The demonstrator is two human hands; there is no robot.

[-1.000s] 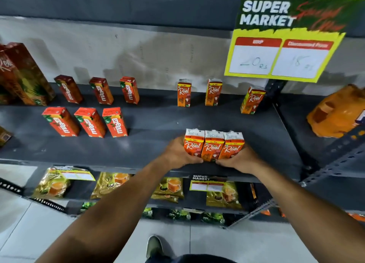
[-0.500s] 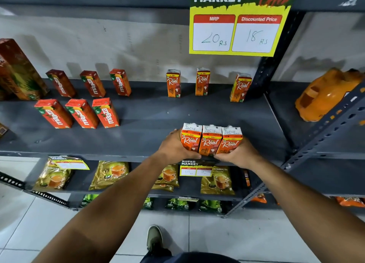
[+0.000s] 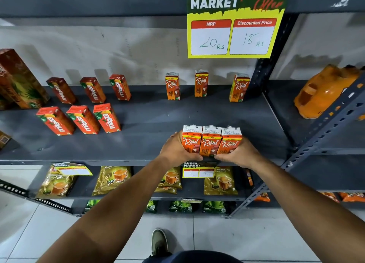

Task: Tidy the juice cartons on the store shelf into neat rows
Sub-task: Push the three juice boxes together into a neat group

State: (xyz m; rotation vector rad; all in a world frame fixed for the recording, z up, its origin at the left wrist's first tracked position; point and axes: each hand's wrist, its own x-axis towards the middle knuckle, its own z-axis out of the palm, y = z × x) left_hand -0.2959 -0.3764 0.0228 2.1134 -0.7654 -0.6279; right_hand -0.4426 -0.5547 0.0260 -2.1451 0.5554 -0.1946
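Note:
Three orange Real juice cartons (image 3: 211, 141) stand pressed side by side near the front edge of the dark grey shelf (image 3: 150, 138). My left hand (image 3: 173, 151) clasps the left end of this trio and my right hand (image 3: 240, 154) clasps the right end. At the back of the shelf three more Real cartons (image 3: 201, 83) stand apart from each other, the rightmost tilted. To the left, red Maaza cartons sit in a back row (image 3: 92, 89) and a front row (image 3: 80, 119), all leaning.
A yellow price sign (image 3: 233, 31) hangs above the shelf. A tall dark carton (image 3: 19, 78) stands at the far left. A slotted metal upright (image 3: 324, 132) and an orange pack (image 3: 324, 92) lie to the right. Tea packets (image 3: 112, 179) fill the lower shelf.
The camera view shifted, so the shelf and sign sit further left and lower in frame. Both hands stay clasped around the three front cartons, in much the same place on the shelf.

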